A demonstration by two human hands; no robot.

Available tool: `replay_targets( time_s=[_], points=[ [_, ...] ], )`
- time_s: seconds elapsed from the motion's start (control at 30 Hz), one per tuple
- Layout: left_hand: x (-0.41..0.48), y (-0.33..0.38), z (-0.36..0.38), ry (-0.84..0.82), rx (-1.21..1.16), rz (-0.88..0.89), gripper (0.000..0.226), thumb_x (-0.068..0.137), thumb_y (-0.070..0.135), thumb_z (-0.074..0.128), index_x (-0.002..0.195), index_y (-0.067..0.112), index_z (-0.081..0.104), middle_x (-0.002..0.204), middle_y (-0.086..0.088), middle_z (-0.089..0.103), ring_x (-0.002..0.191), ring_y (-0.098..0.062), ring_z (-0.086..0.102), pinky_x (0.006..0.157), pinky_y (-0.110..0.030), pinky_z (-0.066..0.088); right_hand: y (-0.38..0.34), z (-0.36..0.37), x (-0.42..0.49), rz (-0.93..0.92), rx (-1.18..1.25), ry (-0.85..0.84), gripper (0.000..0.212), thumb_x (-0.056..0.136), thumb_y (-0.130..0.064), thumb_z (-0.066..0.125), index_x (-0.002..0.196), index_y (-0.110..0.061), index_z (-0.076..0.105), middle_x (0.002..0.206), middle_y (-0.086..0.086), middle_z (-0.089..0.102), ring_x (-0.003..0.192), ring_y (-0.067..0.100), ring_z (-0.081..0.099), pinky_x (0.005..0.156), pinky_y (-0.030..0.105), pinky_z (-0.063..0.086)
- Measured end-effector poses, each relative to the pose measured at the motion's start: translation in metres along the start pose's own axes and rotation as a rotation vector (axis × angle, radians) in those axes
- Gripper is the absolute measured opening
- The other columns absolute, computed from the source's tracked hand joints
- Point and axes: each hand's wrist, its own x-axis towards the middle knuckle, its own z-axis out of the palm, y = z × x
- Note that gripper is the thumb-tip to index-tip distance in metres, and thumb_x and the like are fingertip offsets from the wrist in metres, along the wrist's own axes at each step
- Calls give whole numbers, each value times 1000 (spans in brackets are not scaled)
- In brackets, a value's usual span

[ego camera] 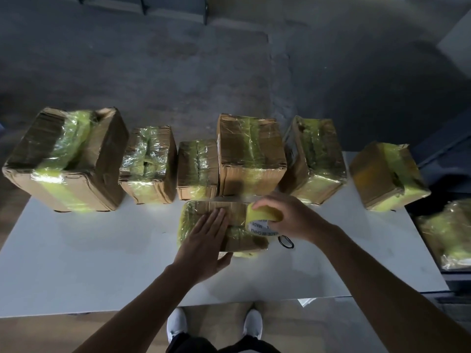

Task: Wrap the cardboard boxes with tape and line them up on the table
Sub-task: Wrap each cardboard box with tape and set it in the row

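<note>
A white table (76, 250) fills the middle of the frame. Beyond it, grey concrete floor (165, 59) takes up the upper half, falling into shadow toward the upper right. Along the table's far edge stands a row of cardboard boxes banded in yellow-green tape. From the left come the large box (66, 159), the second box (149, 164) and the small third box (197, 169), which is tight against the taller fourth box (251, 154). Next is the tilted fifth box (314, 159), and set apart at the right is the sixth box (387, 174).

At centre frame, just in front of the third and fourth boxes, lies the near box (244, 242), with tape covering its left end. The left hand (204, 238) rests flat on its top, fingers straight and close together, thumb down the near side. The right hand (288, 215) curls over the tape roll (260, 220), which stands on edge on the box's right part. A black loop (286, 242) lies on the table just right of that box.

At the right edge of the frame, off the table, sits a taped bundle (448, 233). White shoes (177, 324) show at bottom centre.
</note>
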Motion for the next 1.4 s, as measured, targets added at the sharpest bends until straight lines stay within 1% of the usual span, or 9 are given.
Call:
replay_targets(
  time_s=[0.13, 0.37, 0.5, 0.6, 0.93, 1.13, 1.2, 1.3, 1.4],
  points=[
    [12, 17, -4, 27, -25, 18, 86, 80, 50, 66, 140, -7, 43, 148, -25, 40, 139, -38, 35, 109, -51, 39, -2, 9, 3, -61, -36, 33, 43, 81, -13, 69, 118, -33, 59, 105, -4, 53, 91, 13, 55, 69, 21, 52],
    [13, 24, 1, -6, -16, 60, 80, 89, 46, 58, 145, -8, 34, 152, -25, 32, 142, -36, 29, 110, -47, 37, 9, 9, -13, 30, 94, -8, 60, 86, -15, 67, 131, -49, 47, 115, -6, 52, 105, 9, 52, 76, 21, 53],
    [13, 24, 3, 2, -24, 56, 77, 90, 48, 50, 143, -7, 38, 150, -24, 36, 140, -35, 35, 109, -47, 39, 31, -11, -26, 72, -29, -21, 43, 83, -36, 73, 124, -39, 60, 102, -7, 56, 89, 10, 58, 71, 18, 49],
    [14, 24, 5, 4, -30, 52, 76, 90, 49, 47, 142, -6, 40, 149, -24, 37, 139, -36, 36, 109, -48, 39, 49, -8, -41, 159, -161, -81, 41, 82, -31, 72, 121, -40, 62, 90, -8, 51, 83, 15, 56, 66, 20, 40],
    [19, 35, -3, -52, 29, 46, 78, 76, 46, 75, 140, 6, 50, 145, -32, 38, 135, -46, 38, 103, -55, 43, 65, 25, -28, 163, -299, -176, 38, 88, -41, 64, 124, -41, 52, 102, -4, 52, 87, 21, 53, 71, 25, 33],
    [54, 61, -19, -209, 114, -4, 78, 85, 47, 62, 144, 13, 25, 154, -17, 17, 135, -35, 29, 98, -44, 41, 68, 33, -32, 136, -243, -139, 41, 86, -34, 68, 124, -36, 54, 104, -4, 53, 84, 16, 53, 72, 24, 34],
    [69, 64, -21, -272, 110, 1, 100, 78, 44, 73, 151, 20, 9, 159, -15, 2, 140, -38, 19, 105, -51, 35, 68, 34, -32, 117, -233, -123, 42, 86, -32, 69, 124, -33, 54, 103, -4, 52, 84, 13, 52, 72, 23, 34],
    [81, 64, -18, -346, 176, 39, 112, 72, 46, 78, 153, 29, 2, 159, -13, -21, 144, -44, -14, 111, -71, 5, 70, 33, -34, 117, -182, -126, 41, 86, -29, 70, 123, -32, 52, 101, -8, 47, 84, 7, 46, 72, 22, 36],
    [84, 58, -19, -391, 142, 29, 102, 75, 47, 74, 152, 35, 7, 160, -14, -14, 144, -47, -9, 108, -74, 1, 68, 34, -39, 133, -48, -94, 42, 84, -22, 72, 118, -28, 48, 110, -8, 51, 90, 12, 56, 70, 16, 45]
  ],
)
